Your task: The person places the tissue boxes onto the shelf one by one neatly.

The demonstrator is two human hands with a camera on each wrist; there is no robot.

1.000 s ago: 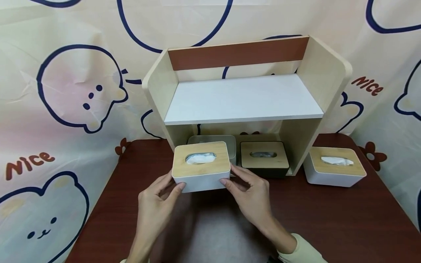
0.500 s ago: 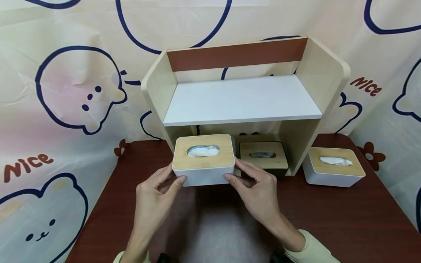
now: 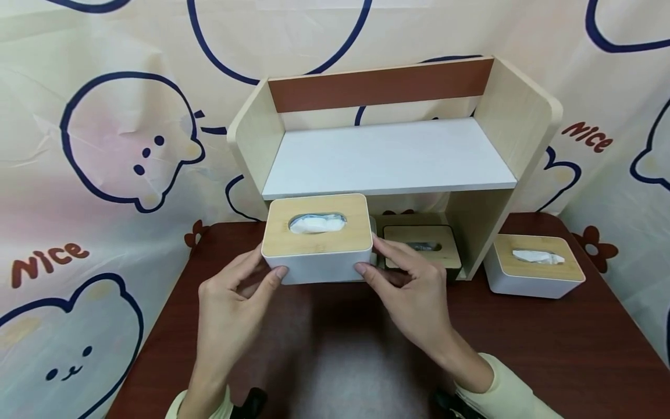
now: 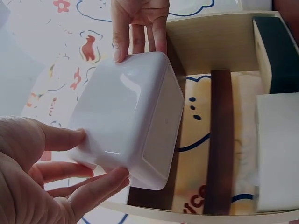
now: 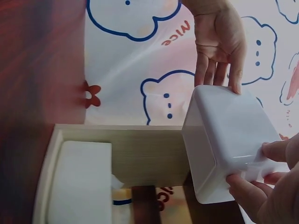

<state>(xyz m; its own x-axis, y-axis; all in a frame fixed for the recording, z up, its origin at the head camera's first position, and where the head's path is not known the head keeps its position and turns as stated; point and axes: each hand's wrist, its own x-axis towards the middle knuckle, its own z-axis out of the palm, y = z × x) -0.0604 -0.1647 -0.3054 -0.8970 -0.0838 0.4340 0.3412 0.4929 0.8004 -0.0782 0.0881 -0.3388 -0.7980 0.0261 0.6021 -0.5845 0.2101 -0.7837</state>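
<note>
A white tissue box (image 3: 319,267) with a light wooden lid is held up in front of the shelf unit, a folded tissue showing in the lid's oval slot. My left hand (image 3: 232,297) grips its left end, thumb on the front face. At the right end, my right hand (image 3: 410,288) holds it the same way. Both wrist views show the box's smooth white side (image 4: 117,98) and part of its underside, with the fingers of both hands on its ends. In the head view its rear edge overlaps the front of the white shelf board (image 3: 387,157).
Below the shelf board stands a dark tissue box (image 3: 445,238) with a wooden lid, partly behind my right hand. A pale container beside it is mostly hidden. Another white tissue box (image 3: 539,279) stands right of the shelf unit (image 3: 523,116) on the dark red table (image 3: 502,343).
Both hands have raised the white tissue box from in front of the lower compartment up to the shelf board's front edge. It now covers more of the pale container.
</note>
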